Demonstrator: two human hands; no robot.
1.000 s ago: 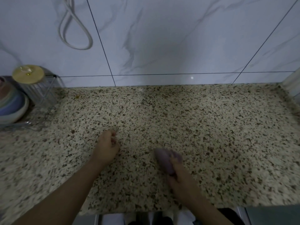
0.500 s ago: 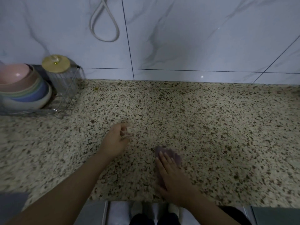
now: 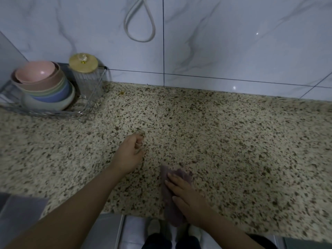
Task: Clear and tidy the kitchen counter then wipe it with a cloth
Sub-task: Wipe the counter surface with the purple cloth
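At the counter's near edge I see the right hand [image 3: 186, 196] lying flat, fingers straight and spread, pressing down on the purple cloth [image 3: 170, 203]; the cloth's near end hangs over that front edge, while its far end bunches just beyond the fingertips. A little farther in and to the left, the left hand [image 3: 130, 153] rests on the speckled counter [image 3: 233, 141] with its fingers curled loosely into the palm, and I can make out nothing held in it. The two hands are near each other but apart. At the back left corner sits a wire rack [image 3: 86, 108] holding a stack of bowls [image 3: 43, 85], pink on top, and just beside them a ribbed glass jar [image 3: 86, 79] with a yellow lid. Behind the far edge rises the marbled tile wall [image 3: 233, 42], where a pale cord loop [image 3: 139, 24] hangs.
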